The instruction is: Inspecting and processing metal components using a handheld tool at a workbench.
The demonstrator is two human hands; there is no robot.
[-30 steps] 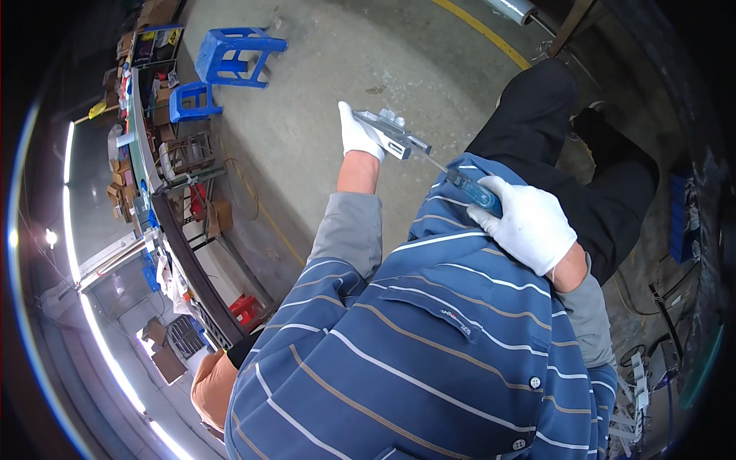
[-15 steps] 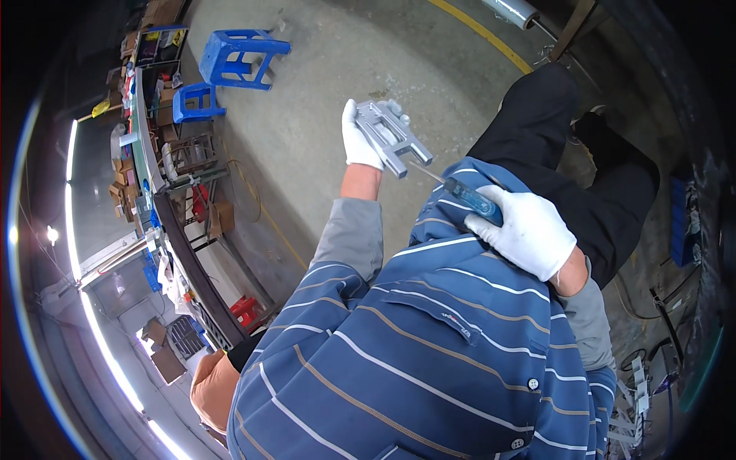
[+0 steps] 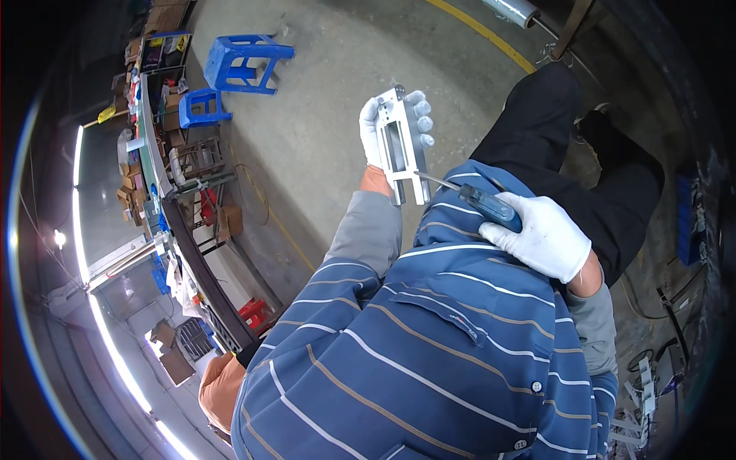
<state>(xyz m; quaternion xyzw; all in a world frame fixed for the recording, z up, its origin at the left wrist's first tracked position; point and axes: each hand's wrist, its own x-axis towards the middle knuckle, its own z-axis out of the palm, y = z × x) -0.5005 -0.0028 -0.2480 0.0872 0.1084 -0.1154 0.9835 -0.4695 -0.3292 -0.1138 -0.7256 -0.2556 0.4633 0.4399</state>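
Observation:
My left hand (image 3: 371, 136), in a white glove, is closed around a silver metal frame (image 3: 414, 159). The frame is a rectangular block with a long opening and two prongs at the end nearest me. Its bright face is turned up, and my fingertips show along its right edge. In my white-gloved right hand (image 3: 546, 236) is a screwdriver (image 3: 491, 207) with a translucent dark blue handle. Its thin shaft points left toward the prongs, with the tip close by the right one; whether they touch I cannot tell.
Two blue plastic stools (image 3: 240, 64) stand on the concrete floor ahead to the left. A long workbench (image 3: 201, 257) with boxes and bags runs down the left side. Beside it is a person's orange sleeve (image 3: 222, 389). A blue crate (image 3: 690, 218) sits at far right.
The metal frame has been turned in my left hand, so its bright open face now shows. My right hand and the screwdriver have shifted slightly right and nearer me.

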